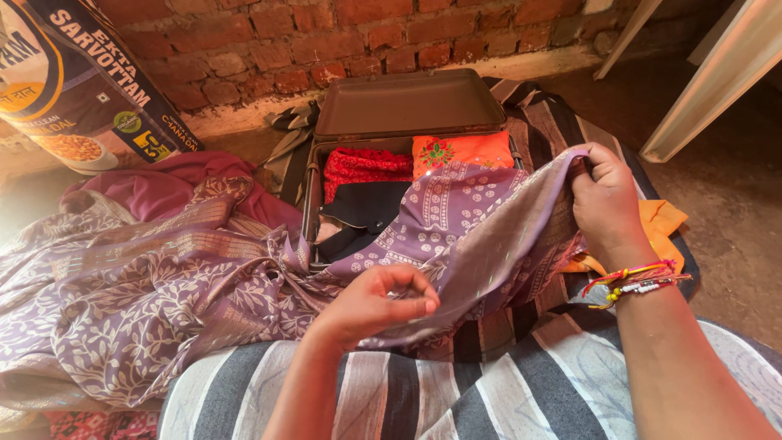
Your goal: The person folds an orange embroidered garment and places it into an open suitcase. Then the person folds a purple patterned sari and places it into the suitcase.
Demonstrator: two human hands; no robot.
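A long purple patterned cloth (456,220) with white motifs lies across my lap and spills to the left in a heap. My left hand (375,301) pinches its near edge between thumb and fingers. My right hand (607,204), with coloured thread bands at the wrist, grips the cloth's far right edge and holds it up. Behind the cloth an open brown suitcase (407,102) holds folded red (362,167), orange (460,151) and black (366,208) clothes.
A brick wall (342,41) runs along the back. A printed sack (81,81) leans at the far left. A maroon cloth (171,187) lies beside the suitcase. A striped blanket (456,391) covers my lap. White bars (709,73) slant at the upper right over bare floor.
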